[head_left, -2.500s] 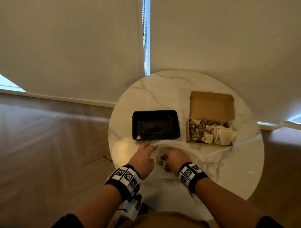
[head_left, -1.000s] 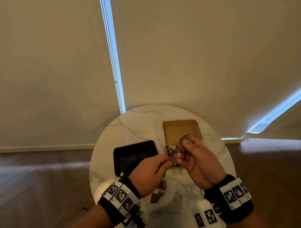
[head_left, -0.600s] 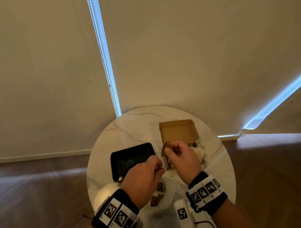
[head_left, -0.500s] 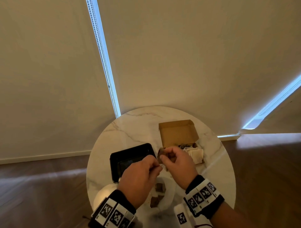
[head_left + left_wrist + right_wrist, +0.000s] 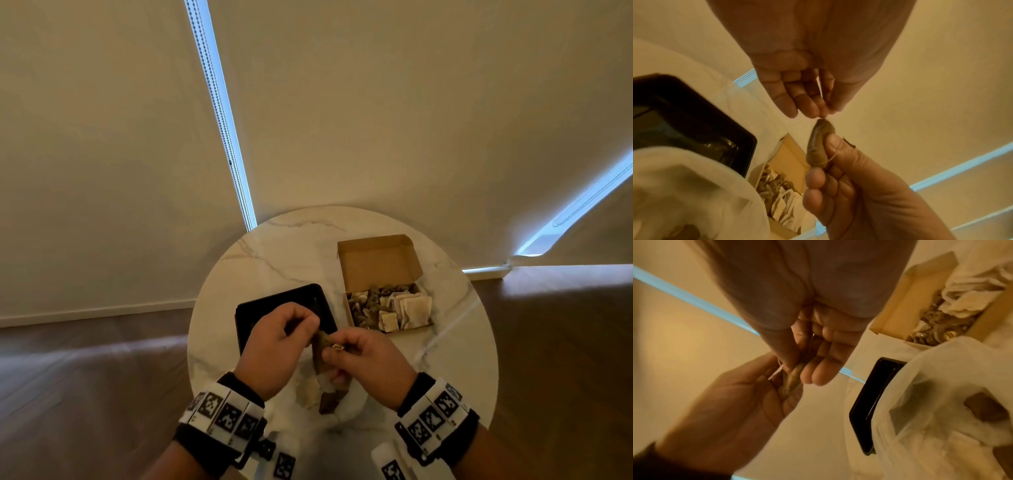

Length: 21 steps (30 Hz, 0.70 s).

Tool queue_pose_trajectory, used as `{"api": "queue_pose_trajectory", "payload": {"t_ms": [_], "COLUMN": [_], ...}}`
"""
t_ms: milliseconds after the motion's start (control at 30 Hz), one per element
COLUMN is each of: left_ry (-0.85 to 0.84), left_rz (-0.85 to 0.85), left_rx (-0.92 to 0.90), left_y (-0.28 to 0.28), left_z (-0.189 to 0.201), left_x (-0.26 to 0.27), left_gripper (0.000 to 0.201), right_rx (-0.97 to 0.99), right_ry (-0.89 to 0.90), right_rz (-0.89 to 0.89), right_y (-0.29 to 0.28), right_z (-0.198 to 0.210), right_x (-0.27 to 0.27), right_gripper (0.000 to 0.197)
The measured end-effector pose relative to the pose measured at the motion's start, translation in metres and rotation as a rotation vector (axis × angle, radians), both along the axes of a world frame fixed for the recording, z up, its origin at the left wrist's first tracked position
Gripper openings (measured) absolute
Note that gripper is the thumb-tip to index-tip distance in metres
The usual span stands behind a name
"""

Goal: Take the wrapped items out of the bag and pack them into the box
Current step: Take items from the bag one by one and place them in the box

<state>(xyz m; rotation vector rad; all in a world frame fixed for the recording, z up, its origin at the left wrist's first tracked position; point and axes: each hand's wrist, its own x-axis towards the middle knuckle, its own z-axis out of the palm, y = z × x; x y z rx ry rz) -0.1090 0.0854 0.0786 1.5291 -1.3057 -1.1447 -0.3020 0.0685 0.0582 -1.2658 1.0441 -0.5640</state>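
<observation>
1. Nearest the camera: wrist bands [image 5: 222, 413] on both forearms carry black-and-white square marker patterns. No readable words on them.
2. Translucent white bag [image 5: 337, 407] lies at the near table edge, below and between the hands. Brown wrapped pieces show through it.
3. Right hand [image 5: 368, 358]: fingers curled, thumb and fingertips pinching a brown wrapped item [image 5: 819, 145] held above the bag. A thin thread crosses the thumb.
4. Item orientation: elongated, tapered. In the left wrist view its long axis runs from the right hand's grip toward the left hand, narrow tip leading.
5. Left hand [image 5: 279, 346]: fingers curled, thumb and fingertips [image 5: 813, 112] closed on the thread at the item's tip.
6. No print legible on the wrapper.
7. Black tray [image 5: 322, 308] sits beyond the hands, left of centre.
8. Cardboard box [image 5: 376, 263], far right on the marble table [image 5: 291, 253], lid open and standing at the far side. It holds brown wrapped pieces at left and pale sachets at right.
</observation>
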Motion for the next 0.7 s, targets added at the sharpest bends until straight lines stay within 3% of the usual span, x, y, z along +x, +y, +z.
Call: {"api": "queue_pose_trajectory", "payload": {"t_ms": [133, 233, 333, 533, 700], "left_ry": [0.138, 0.081, -0.065, -0.184, -0.133], "left_rz": [-0.062, -0.139, -0.233, -0.266, -0.177], "left_rx": [0.078, 0.043, 0.014, 0.087, 0.115], "left_y": [0.009, 0.012, 0.009, -0.001, -0.006], "left_z": [-0.008, -0.011, -0.008, -0.021, -0.028], "left_x": [-0.006, -0.014, -0.022, -0.026, -0.031], "left_gripper": [0.013, 0.031, 0.022, 0.009, 0.007], "right_rx": [0.111, 0.111, -0.002, -0.172, -0.154], "right_ry": [-0.050, -0.025, 0.065, 0.264, 0.273], "right_rz": [-0.086, -0.097, -0.053, 0.006, -0.005], "right_y": [-0.004, -0.006, -0.005, -0.008, -0.010], "right_z": [-0.002, -0.007, -0.008, -0.008, -0.012], "right_x": [-0.005, -0.011, -0.015, -0.024, -0.025], "right_gripper": [0.010, 0.014, 0.010, 0.004, 0.012]}}
